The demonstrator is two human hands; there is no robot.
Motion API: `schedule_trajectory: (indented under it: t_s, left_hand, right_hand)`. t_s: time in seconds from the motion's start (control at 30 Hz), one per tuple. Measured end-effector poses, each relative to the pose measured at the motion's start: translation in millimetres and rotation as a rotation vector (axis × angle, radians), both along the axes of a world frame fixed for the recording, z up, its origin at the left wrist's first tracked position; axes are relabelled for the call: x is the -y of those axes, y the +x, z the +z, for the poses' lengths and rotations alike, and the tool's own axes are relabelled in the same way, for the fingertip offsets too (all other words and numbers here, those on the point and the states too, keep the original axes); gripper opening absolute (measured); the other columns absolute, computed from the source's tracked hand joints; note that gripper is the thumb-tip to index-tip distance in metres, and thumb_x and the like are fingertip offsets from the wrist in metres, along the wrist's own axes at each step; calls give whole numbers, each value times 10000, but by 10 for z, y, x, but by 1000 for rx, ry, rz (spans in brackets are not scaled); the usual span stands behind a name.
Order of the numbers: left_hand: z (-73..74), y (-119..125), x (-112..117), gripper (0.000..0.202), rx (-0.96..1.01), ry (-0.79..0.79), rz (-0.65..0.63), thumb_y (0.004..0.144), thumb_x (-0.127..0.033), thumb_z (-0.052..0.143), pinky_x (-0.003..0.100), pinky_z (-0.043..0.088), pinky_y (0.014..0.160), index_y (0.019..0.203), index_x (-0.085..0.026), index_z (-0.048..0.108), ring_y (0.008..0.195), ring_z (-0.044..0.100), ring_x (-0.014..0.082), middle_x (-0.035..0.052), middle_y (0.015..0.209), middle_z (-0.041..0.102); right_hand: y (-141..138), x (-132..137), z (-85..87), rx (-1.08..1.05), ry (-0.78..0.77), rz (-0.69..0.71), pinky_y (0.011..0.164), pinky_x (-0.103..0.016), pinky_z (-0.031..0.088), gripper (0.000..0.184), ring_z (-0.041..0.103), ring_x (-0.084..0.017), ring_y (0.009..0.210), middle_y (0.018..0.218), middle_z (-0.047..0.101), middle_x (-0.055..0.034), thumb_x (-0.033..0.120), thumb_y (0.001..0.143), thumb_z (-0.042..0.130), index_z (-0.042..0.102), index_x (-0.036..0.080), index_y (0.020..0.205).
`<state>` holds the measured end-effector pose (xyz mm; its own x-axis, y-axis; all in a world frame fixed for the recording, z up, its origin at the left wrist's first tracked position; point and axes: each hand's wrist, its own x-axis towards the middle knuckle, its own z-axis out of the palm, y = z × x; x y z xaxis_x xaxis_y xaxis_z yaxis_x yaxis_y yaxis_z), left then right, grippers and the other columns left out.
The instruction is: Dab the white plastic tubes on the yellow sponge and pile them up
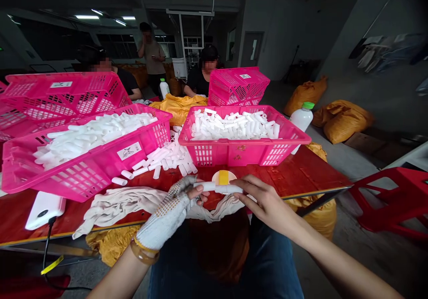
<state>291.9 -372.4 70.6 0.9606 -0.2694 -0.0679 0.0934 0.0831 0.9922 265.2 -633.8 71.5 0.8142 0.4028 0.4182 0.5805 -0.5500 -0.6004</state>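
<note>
Left hand [175, 203] in a white dotted glove, grip closed on a white cylindrical tube [217, 187], right hand [267, 198] pinching the tube's other end, both hovering over a round cream pad with a yellow stripe [223, 177], just in front of a hot-pink plastic basket [240, 156] heaped with white tubes

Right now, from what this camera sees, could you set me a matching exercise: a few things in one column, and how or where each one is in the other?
Things:
1. Left hand
2. Right hand
3. Single white tube
4. Loose white tubes

States:
A. Bare
B. Heaped on the red table
C. In a white knit glove
D. Held between both hands

Pairs: 1-C, 2-A, 3-D, 4-B
</note>
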Motion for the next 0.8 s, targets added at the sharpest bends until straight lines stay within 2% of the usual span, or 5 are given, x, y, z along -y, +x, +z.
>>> schedule_trajectory:
  t_s: [0.2, 0.33, 0.47, 0.63, 0.8]
  left_hand:
    - [-108, -40, -1, 297, 22, -10, 22, 832, -452, 690, 428, 605, 831, 1013, -223, 631, 913, 709, 248, 91, 1031, 721]
    - [-25, -58, -18, 297, 93, 111, -78, 909, -497, 600, 405, 600, 845, 1028, -232, 662, 958, 699, 243, 70, 998, 723]
    - [89, -45, -80, 267, 66, 196, -297, 894, -460, 666, 350, 576, 845, 984, -209, 690, 856, 682, 190, 17, 891, 712]
    - [36, -150, 52, 507, 107, 493, -545, 843, -397, 744, 415, 509, 1012, 1322, -273, 634, 1129, 649, 266, 47, 1264, 698]
    - [-180, -383, 338, 371, 243, 487, -592, 834, -399, 722, 401, 491, 1063, 1189, -292, 727, 1227, 620, 265, 7, 1339, 674]
  right_hand:
    - [-21, -62, -34, 28, 135, -71, 871, -343, 593, 300, 680, -236, 991, 1113, 671, -100, 306, 1014, 552, 649, 256, 1293]
    - [-11, -42, -33, 42, 87, -10, 889, -354, 584, 337, 675, -242, 1035, 1150, 663, -110, 298, 1020, 541, 629, 265, 1343]
    - [1, 43, 33, 3, -28, 132, 948, -372, 559, 360, 654, -246, 1125, 1223, 656, -118, 281, 1031, 528, 610, 256, 1380]
    - [3, -40, 87, -240, -100, 303, 1002, -403, 538, 438, 675, -246, 1129, 1223, 710, -110, 365, 1001, 599, 583, 229, 1417]
    - [51, -352, 16, -286, 153, 362, 1108, -408, 458, 509, 556, -246, 1321, 1435, 594, -133, 380, 981, 629, 541, 181, 1441]
